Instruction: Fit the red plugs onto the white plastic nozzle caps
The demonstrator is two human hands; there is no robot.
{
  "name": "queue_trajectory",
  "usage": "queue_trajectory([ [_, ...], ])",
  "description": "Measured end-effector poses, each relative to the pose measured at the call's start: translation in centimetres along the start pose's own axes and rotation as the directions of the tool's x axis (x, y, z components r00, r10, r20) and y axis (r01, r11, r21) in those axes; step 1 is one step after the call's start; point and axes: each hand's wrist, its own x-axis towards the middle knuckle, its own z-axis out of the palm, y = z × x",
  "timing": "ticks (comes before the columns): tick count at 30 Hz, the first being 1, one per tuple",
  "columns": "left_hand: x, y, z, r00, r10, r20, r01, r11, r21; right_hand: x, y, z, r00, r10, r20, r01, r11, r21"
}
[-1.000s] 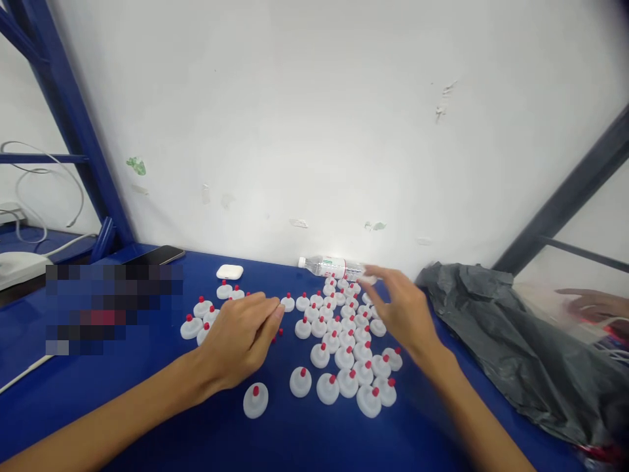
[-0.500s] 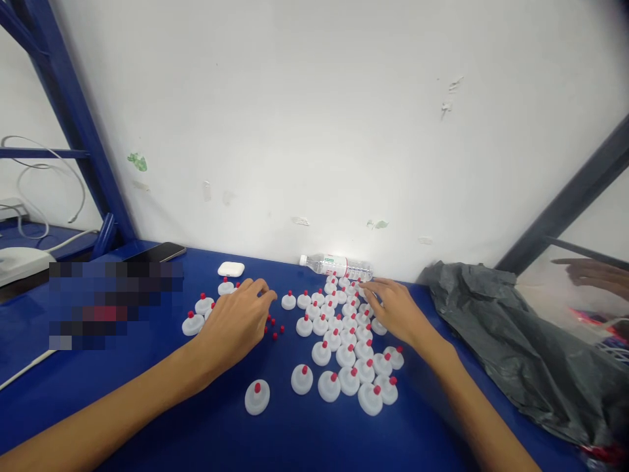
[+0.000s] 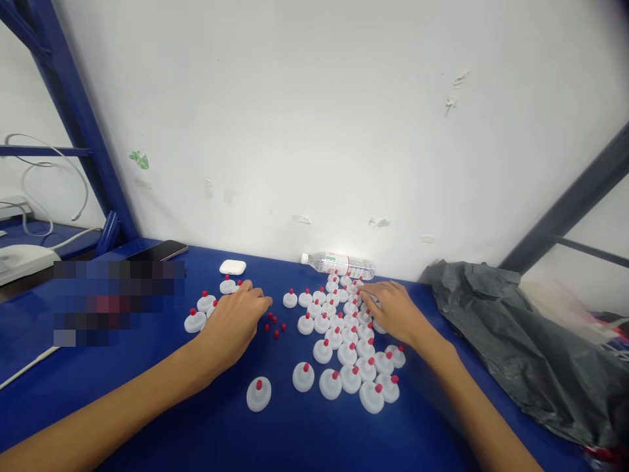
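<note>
My left hand (image 3: 236,322) is at the left of the table with its fingers curled down, beside a small group of white caps with red tips (image 3: 195,321). Its fingertips are hidden behind the hand, so what they hold, if anything, does not show. Just to its right lie several loose small red tips (image 3: 276,334). Over the back right of a large cluster of white red-tipped caps (image 3: 346,354) rests my right hand (image 3: 396,311), fingers stretched forward and touching the caps, thumb apart from the index finger. Single caps stand nearer the front, one (image 3: 258,394) by itself.
A clear plastic bottle (image 3: 339,264) lies along the wall behind the cluster. A white case (image 3: 232,267) and a dark phone (image 3: 167,250) lie at the back left. A grey plastic bag (image 3: 511,328) covers the right side. Blue frame posts (image 3: 78,111) rise at the left.
My left hand has drawn slightly left, uncovering more of the loose red tips. My right hand stays over the cluster. The whole view has shifted a little.
</note>
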Motion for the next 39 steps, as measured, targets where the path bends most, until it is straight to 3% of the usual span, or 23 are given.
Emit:
queue_trajectory([
  [13, 0.02, 0.08, 0.92, 1.0, 0.0, 0.011, 0.0, 1.0, 0.01, -0.14, 0.23, 0.5, 1.0, 0.01, 0.003, -0.01, 1.0, -0.005],
  [39, 0.04, 0.63, 0.16, 0.997, -0.01, 0.08, 0.007, 0.999, 0.036, -0.21, -0.4, -0.19, 0.999, 0.03, 0.015, -0.031, 0.997, 0.069],
])
